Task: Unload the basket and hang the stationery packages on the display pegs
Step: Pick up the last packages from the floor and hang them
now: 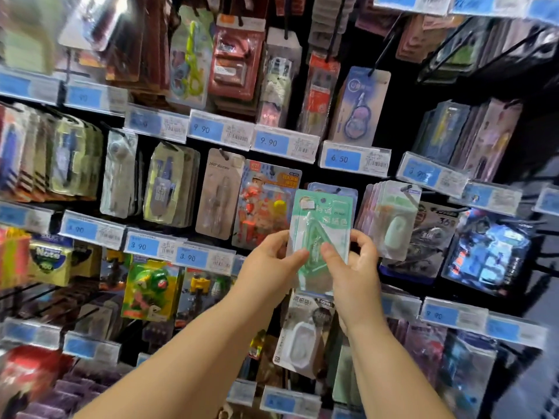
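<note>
green package point(325, 214): card back, with a clear blister on the front that holds a green dispenser-shaped item. hang hole at the top edge. it is upright in front of the middle row of the display and overlaps a blue-backed package point(335, 189) hanging behind it. cannot tell whether the hole is on a peg.

left hand point(266, 264): thumb on the front, fingers behind the left edge, pinching the lower half of the pack.

right hand point(357, 273): thumb on the blister, fingers curled round the right edge.

just left: orange figure pack point(266, 207), then compass pack point(219, 192). just right: stack of pastel packs point(390, 219). above: price label "6.50" point(344, 159). below: white dispenser pack point(302, 337).
</note>
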Available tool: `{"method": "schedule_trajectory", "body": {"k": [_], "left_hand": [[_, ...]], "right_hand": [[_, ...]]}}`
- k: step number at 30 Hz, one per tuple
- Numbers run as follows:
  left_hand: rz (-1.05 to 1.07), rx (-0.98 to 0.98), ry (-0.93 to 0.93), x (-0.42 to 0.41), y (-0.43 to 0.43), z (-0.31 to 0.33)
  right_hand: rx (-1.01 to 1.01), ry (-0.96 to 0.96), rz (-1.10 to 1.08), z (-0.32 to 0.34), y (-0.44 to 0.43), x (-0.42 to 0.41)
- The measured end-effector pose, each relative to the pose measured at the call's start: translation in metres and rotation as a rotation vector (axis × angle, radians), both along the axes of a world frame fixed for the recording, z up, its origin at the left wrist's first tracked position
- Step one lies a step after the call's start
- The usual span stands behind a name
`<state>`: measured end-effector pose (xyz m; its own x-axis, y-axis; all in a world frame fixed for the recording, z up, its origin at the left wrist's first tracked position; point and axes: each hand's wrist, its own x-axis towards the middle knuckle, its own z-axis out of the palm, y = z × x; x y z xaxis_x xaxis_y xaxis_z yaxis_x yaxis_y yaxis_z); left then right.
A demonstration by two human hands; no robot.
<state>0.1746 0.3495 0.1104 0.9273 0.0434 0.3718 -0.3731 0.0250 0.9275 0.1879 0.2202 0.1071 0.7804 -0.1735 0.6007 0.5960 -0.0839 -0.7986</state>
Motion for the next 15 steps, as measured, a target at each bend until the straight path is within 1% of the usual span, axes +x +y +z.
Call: {"method": "schedule_trajectory", "body": {"k": [3,9,12,15], "left_hand": [[0.076,0.094,-0.018,0.006,-0.010,0.012],[0.113,0.164,-0.045,0.011,-0.023,0.023],[0.148,0.215,-0.043,0.014,-0.024,0.027],[0.199,0.315,-0.047,0.016,-0.025,0.030]], "right_hand": [[-0.009,-0.018,-0.034,0.009,-0.009,0.008],[-0.030,-0.045,-0.097,0.016,-0.019,0.018],[-0.049,-0.049,-0.097,0.019,-0.022,0.022],[-0.069,-0.020,-0.079,0.023,-0.024,0.027]]}}
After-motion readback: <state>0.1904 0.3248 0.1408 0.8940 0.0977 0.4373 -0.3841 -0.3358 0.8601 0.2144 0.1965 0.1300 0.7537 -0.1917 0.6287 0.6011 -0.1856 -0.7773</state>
